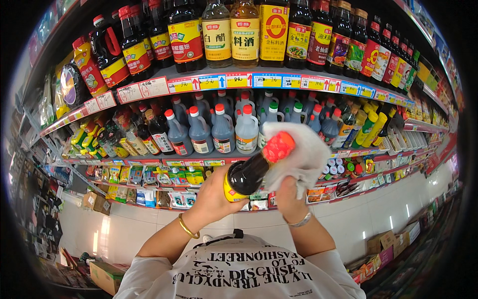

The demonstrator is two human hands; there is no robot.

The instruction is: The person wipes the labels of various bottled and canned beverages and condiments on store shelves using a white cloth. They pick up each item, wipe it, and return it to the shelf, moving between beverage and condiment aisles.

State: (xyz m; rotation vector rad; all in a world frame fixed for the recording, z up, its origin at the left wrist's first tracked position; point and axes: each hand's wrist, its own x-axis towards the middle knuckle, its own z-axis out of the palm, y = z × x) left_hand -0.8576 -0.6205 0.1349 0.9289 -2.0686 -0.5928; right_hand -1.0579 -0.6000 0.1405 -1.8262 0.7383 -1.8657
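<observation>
My left hand (216, 200) grips a dark glass sauce bottle (248, 173) with a yellow label and a red cap. The bottle is tilted, its cap towards the upper right. A white cloth (312, 157) is held in my right hand (293, 200), bunched between thumb and fingers beside the bottle's cap. The cloth is slightly blurred and hangs behind and to the right of the cap. Both hands are in front of the store shelves, above the floor.
An upper shelf edge (216, 83) with price tags carries a row of sauce bottles. Below, jugs with red caps (247, 129) stand on another shelf. Packets fill lower shelves. Cardboard boxes (106, 276) lie on the tiled floor at left, others (381, 242) at right.
</observation>
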